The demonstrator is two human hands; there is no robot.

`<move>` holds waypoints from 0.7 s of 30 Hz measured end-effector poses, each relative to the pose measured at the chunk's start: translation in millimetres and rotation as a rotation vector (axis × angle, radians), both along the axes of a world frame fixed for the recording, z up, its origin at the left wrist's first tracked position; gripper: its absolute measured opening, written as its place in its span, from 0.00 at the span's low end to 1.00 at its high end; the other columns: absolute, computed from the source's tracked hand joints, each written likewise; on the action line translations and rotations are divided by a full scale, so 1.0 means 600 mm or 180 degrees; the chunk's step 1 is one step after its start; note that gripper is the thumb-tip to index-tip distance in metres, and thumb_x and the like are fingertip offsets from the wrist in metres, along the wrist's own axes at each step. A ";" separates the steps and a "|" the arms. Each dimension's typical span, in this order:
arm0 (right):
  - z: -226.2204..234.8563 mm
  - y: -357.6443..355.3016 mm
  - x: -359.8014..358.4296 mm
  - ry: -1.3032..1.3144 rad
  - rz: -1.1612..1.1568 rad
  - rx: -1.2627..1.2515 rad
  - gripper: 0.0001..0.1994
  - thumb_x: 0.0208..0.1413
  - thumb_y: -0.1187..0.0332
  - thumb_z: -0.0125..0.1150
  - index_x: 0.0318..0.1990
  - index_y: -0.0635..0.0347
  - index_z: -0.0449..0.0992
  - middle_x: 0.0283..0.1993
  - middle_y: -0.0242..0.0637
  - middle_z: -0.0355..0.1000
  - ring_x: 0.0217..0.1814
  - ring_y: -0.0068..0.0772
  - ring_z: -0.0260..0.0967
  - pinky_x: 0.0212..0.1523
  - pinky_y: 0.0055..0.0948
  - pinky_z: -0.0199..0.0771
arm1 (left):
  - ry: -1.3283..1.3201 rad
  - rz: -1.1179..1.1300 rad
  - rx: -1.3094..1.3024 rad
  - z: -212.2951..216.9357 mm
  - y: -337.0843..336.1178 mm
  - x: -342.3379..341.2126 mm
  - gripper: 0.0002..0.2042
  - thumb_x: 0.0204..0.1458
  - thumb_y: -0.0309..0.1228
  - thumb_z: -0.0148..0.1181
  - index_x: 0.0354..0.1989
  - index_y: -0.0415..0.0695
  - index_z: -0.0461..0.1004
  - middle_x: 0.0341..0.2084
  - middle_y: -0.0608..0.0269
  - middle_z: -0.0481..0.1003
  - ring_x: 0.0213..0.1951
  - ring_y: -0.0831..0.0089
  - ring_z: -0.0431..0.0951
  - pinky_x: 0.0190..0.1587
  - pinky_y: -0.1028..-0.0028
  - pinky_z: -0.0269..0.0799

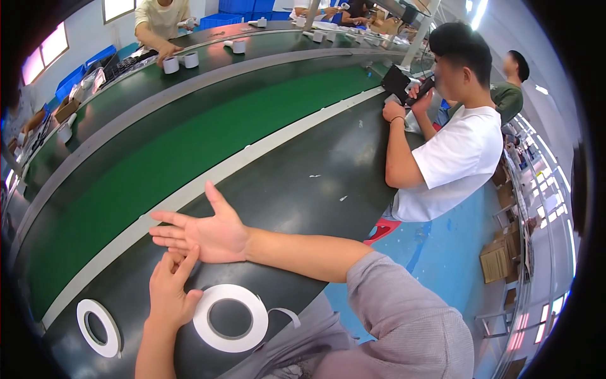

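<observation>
My right hand point(218, 237) is held palm up over the dark worktop point(271, 196), its fingers stretched out and the thumb raised apart. Nothing lies on the palm. My left hand point(169, 287) comes up from below with bent fingers and the thumb apart; its index fingertip touches the lower edge of my right hand near the finger bases. No object shows in it. Just beside the left thumb lies a large roll of white tape point(259, 319), a loose end curling off to the right. A second white tape roll point(113, 335) lies farther left.
Beyond the worktop's pale edge strip runs a green conveyor belt point(208, 139). A co-worker in a white shirt point(464, 151) handles a black device point(396, 83) on my right. Across the belt, another person reaches toward white cylindrical parts point(171, 64). Cardboard boxes point(495, 260) stand at far right.
</observation>
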State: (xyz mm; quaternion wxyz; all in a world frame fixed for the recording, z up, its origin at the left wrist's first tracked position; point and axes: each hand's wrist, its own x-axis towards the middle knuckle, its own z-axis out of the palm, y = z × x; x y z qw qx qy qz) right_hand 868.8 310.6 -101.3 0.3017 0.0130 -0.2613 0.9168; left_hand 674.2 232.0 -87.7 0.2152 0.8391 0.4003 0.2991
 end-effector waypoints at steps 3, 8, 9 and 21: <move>-0.003 0.001 -0.003 0.0025 0.0049 0.0023 0.62 0.49 0.13 0.25 0.80 0.54 0.43 0.83 0.44 0.41 0.84 0.42 0.38 0.81 0.41 0.33 | -0.0070 0.0040 -0.0127 0.004 -0.001 0.001 0.38 0.59 0.66 0.47 0.63 0.45 0.75 0.34 0.58 0.68 0.34 0.60 0.69 0.39 0.63 0.67; -0.010 0.000 -0.006 0.0064 0.0069 0.0019 0.61 0.50 0.13 0.26 0.80 0.54 0.44 0.82 0.44 0.43 0.82 0.41 0.44 0.81 0.41 0.37 | -0.0074 -0.0022 0.0027 0.004 0.003 0.005 0.39 0.60 0.67 0.44 0.63 0.45 0.76 0.34 0.58 0.68 0.34 0.60 0.69 0.38 0.64 0.67; -0.011 0.001 -0.006 0.0056 0.0070 0.0021 0.61 0.51 0.14 0.26 0.80 0.54 0.44 0.82 0.44 0.44 0.81 0.40 0.46 0.80 0.41 0.39 | -0.0076 -0.0049 0.0041 0.003 0.004 0.005 0.39 0.60 0.67 0.44 0.63 0.45 0.76 0.34 0.58 0.68 0.34 0.60 0.69 0.38 0.64 0.67; -0.022 0.007 -0.011 0.0147 0.0210 -0.0001 0.59 0.52 0.15 0.26 0.80 0.51 0.45 0.79 0.43 0.48 0.80 0.41 0.48 0.79 0.40 0.44 | -0.0207 -0.0032 -0.0208 0.003 0.001 0.002 0.36 0.59 0.61 0.50 0.58 0.39 0.79 0.36 0.55 0.71 0.34 0.60 0.71 0.36 0.65 0.67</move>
